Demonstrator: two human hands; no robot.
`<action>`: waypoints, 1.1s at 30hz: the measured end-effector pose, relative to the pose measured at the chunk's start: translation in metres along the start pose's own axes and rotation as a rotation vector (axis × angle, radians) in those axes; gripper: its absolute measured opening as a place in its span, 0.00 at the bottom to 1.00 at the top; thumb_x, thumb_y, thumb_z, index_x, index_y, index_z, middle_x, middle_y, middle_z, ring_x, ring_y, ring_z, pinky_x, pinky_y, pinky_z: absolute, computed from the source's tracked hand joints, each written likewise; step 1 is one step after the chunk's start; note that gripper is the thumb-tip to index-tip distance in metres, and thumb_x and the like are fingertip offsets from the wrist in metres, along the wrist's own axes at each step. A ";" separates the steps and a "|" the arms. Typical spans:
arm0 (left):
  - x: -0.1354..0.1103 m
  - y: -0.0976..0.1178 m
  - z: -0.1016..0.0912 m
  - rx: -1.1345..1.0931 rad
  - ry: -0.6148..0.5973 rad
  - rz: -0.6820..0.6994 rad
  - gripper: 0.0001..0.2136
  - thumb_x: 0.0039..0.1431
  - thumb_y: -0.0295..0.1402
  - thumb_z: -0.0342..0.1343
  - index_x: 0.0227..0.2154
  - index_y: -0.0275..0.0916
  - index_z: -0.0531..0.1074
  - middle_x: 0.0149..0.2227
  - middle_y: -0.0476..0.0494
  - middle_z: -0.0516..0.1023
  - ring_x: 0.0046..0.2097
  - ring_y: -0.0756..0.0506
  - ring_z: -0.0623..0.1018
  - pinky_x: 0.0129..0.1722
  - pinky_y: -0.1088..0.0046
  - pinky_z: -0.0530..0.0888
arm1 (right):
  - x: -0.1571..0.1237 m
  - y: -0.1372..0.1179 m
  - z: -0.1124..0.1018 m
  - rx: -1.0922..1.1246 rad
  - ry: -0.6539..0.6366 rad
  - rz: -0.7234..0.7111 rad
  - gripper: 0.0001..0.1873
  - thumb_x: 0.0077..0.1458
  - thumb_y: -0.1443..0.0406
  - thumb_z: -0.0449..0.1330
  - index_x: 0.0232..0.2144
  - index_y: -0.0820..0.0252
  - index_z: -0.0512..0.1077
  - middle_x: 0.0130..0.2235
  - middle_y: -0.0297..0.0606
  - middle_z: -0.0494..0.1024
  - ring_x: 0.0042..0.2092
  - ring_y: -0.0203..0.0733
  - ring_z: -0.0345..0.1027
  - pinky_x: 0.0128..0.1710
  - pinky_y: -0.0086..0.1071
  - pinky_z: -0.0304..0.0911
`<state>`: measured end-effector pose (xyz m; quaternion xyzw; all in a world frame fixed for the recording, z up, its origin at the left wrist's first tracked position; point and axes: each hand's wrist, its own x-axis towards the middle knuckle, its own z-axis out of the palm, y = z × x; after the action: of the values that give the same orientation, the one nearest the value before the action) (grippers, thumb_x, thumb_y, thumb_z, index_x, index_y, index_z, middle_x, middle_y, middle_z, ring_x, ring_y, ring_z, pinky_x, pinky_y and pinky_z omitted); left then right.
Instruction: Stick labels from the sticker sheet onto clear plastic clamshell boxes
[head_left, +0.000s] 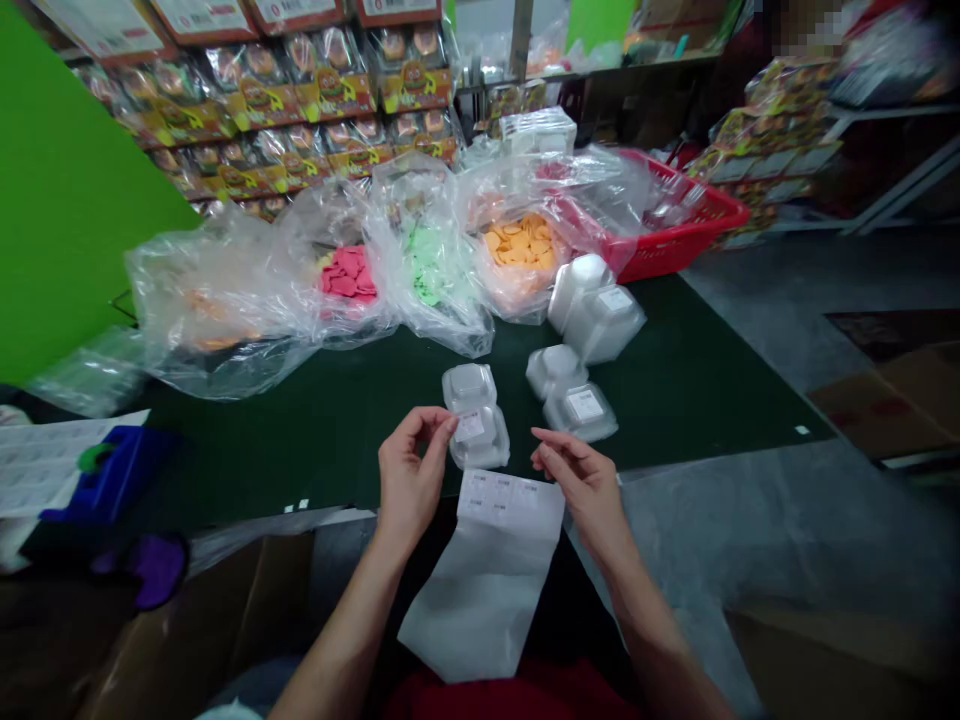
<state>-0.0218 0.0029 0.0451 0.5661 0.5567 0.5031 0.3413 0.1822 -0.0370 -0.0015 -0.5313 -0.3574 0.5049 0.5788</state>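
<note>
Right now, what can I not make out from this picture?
All in the head view:
Print on the long white paper sheet: too small to read.
White sheet marked with rectangles: cut off by the left edge.
Inside of red plastic basket: partly hidden by front wall.

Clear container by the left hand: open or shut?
Open: the clear container has its two halves laid out, one beyond the other.

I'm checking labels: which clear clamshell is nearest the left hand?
The leftmost clamshell on the table, left hand at its label; the others sit farther right.
</note>
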 end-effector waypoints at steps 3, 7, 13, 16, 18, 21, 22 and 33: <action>0.018 -0.010 0.008 -0.050 -0.017 -0.074 0.09 0.62 0.39 0.64 0.34 0.38 0.79 0.32 0.48 0.79 0.34 0.49 0.74 0.36 0.74 0.70 | 0.009 0.010 0.001 0.005 0.047 -0.024 0.16 0.54 0.54 0.71 0.41 0.56 0.84 0.31 0.36 0.82 0.35 0.41 0.73 0.39 0.36 0.70; 0.025 -0.024 0.017 -0.140 -0.047 -0.135 0.20 0.58 0.38 0.67 0.53 0.39 0.77 0.32 0.49 0.80 0.33 0.49 0.76 0.37 0.73 0.72 | 0.015 0.020 0.006 -0.026 0.043 -0.053 0.14 0.55 0.55 0.70 0.41 0.55 0.84 0.31 0.36 0.82 0.34 0.42 0.74 0.38 0.36 0.70; 0.024 -0.034 0.017 -0.119 -0.077 -0.169 0.37 0.59 0.37 0.67 0.70 0.39 0.62 0.31 0.51 0.79 0.32 0.49 0.76 0.35 0.74 0.72 | 0.020 0.019 0.016 -0.121 0.000 -0.111 0.12 0.62 0.57 0.66 0.43 0.54 0.83 0.37 0.38 0.84 0.39 0.44 0.76 0.42 0.37 0.71; 0.024 -0.036 0.016 -0.084 -0.085 -0.164 0.36 0.60 0.37 0.66 0.70 0.40 0.62 0.31 0.52 0.79 0.32 0.50 0.75 0.36 0.74 0.72 | 0.022 0.014 0.025 -0.225 -0.056 -0.208 0.11 0.65 0.59 0.63 0.44 0.53 0.83 0.41 0.38 0.81 0.41 0.44 0.74 0.42 0.37 0.69; 0.024 -0.037 0.017 -0.049 -0.085 -0.145 0.35 0.61 0.36 0.65 0.69 0.40 0.63 0.31 0.52 0.78 0.32 0.50 0.75 0.37 0.73 0.72 | 0.025 0.012 0.033 -0.294 -0.086 -0.286 0.11 0.66 0.60 0.63 0.45 0.52 0.84 0.43 0.39 0.78 0.43 0.45 0.72 0.43 0.38 0.69; 0.023 -0.037 0.016 0.027 -0.094 -0.098 0.30 0.62 0.36 0.65 0.66 0.41 0.67 0.32 0.52 0.78 0.33 0.49 0.76 0.38 0.72 0.73 | 0.029 0.013 0.041 -0.417 -0.124 -0.386 0.10 0.66 0.60 0.64 0.44 0.50 0.85 0.43 0.39 0.75 0.46 0.48 0.70 0.47 0.41 0.68; 0.022 -0.037 0.016 0.059 -0.109 -0.080 0.27 0.62 0.35 0.64 0.64 0.42 0.69 0.32 0.52 0.77 0.33 0.49 0.76 0.38 0.72 0.73 | 0.030 0.013 0.043 -0.460 -0.132 -0.412 0.10 0.66 0.60 0.63 0.43 0.49 0.85 0.42 0.40 0.74 0.47 0.49 0.69 0.47 0.42 0.68; 0.010 -0.052 0.013 0.106 0.001 -0.026 0.18 0.67 0.39 0.61 0.58 0.45 0.73 0.54 0.41 0.71 0.41 0.47 0.74 0.36 0.72 0.74 | 0.030 0.018 0.051 -0.629 -0.064 -0.435 0.14 0.65 0.57 0.63 0.50 0.52 0.80 0.50 0.45 0.74 0.54 0.55 0.69 0.56 0.51 0.68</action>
<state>-0.0259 0.0226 -0.0051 0.5761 0.5900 0.4685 0.3170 0.1366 0.0033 -0.0138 -0.5786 -0.6172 0.2525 0.4696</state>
